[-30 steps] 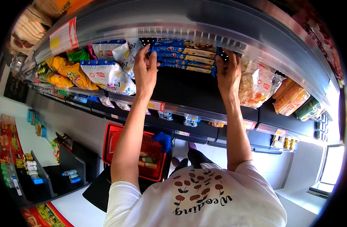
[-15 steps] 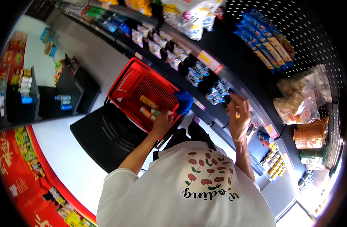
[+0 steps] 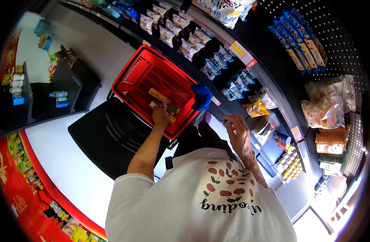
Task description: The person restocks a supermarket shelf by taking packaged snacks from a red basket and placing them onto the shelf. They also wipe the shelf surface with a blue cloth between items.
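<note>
My left hand [image 3: 161, 116] is down inside the red shopping basket [image 3: 130, 74], its fingers closed over a slim tan box that shows at both sides of them. Next to it in the basket lie a narrow orange-yellow box [image 3: 158, 95] and a small green item [image 3: 172, 109]. My right hand [image 3: 238, 131] hovers in front of the shelf, to the right of the basket. Its fingers are bent and apart, and I make out nothing held in them. A yellow snack bag [image 3: 256, 108] on the shelf is the nearest thing beyond it.
A blue cloth-like bundle [image 3: 202, 97] hangs on the basket's right end. The basket rests by a black stool-like surface [image 3: 108, 139]. Shelves to the right hold small snack bags [image 3: 187, 49], blue cookie packs [image 3: 300, 42] and clear bags [image 3: 323, 111]. A black shelf unit [image 3: 52, 90] stands left.
My left hand has moved left within the basket onto the tan box. My right hand has drawn back from the shelf toward my body, uncovering the yellow snack bag. The view has shifted slightly.
</note>
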Demonstrator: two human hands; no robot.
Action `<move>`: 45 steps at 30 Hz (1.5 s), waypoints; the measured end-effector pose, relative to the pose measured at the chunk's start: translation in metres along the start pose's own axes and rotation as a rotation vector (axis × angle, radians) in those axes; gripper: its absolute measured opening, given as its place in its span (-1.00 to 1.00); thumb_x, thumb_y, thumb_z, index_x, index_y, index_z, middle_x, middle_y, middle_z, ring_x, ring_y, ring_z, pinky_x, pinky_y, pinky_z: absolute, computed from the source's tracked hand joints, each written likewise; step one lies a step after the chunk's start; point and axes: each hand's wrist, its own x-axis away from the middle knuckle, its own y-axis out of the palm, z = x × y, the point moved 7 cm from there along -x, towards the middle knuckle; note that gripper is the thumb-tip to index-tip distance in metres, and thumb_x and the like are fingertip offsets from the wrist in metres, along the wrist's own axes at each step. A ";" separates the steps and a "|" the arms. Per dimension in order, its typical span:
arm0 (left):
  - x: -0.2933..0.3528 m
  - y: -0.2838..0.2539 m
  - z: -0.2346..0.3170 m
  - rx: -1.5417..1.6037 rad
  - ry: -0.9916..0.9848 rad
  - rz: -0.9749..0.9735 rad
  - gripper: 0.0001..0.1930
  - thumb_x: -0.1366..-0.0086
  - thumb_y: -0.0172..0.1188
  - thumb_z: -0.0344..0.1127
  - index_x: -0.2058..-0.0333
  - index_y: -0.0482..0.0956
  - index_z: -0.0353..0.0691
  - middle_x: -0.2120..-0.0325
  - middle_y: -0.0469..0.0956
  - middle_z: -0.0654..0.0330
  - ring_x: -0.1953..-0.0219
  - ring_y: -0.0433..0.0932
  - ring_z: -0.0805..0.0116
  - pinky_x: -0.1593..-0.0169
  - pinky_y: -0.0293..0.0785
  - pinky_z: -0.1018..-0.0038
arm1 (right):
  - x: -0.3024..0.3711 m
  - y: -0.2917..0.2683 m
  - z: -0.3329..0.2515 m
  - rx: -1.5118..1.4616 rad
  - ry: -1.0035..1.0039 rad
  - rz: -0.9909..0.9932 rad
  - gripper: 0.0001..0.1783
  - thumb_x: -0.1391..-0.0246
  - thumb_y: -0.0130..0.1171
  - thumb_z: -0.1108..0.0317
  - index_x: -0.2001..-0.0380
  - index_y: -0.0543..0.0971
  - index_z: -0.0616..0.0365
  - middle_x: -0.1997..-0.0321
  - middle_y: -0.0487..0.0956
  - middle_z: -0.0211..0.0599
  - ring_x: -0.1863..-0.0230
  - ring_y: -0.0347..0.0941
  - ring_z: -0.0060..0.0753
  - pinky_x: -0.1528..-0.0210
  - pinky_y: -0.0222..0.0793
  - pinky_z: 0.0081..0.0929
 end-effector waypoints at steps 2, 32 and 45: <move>-0.002 0.011 0.013 -0.120 0.092 -0.027 -0.39 -0.15 0.44 -0.16 -0.14 0.46 -0.18 -0.08 0.48 -0.04 -0.13 0.44 -0.10 -0.17 0.44 0.09 | 0.007 0.003 0.006 0.017 0.014 -0.013 -0.74 -0.22 0.18 0.58 0.04 0.61 0.17 0.11 0.60 -0.17 0.26 0.64 -0.23 0.32 0.60 -0.40; 0.024 -0.184 0.069 1.426 -0.245 -0.267 -0.54 -0.32 0.31 -0.05 0.02 0.51 -0.33 0.15 0.63 0.13 0.09 0.64 0.34 -0.03 0.56 0.40 | -0.005 0.026 0.014 -0.450 0.156 -0.123 -0.62 -0.28 0.20 0.45 -0.14 0.51 0.26 0.06 0.65 -0.10 0.20 0.61 -0.40 0.30 0.62 -0.46; 0.070 -0.304 0.255 0.598 0.753 0.164 -0.44 0.01 0.34 -0.57 -0.05 0.59 -0.14 -0.17 0.51 0.08 -0.33 0.36 -0.09 -0.29 0.38 0.13 | -0.017 -0.044 -0.001 -1.104 0.162 0.071 -0.26 -0.24 0.16 0.58 -0.46 0.19 0.21 -0.27 0.50 -0.07 -0.18 0.53 -0.27 -0.08 0.60 -0.35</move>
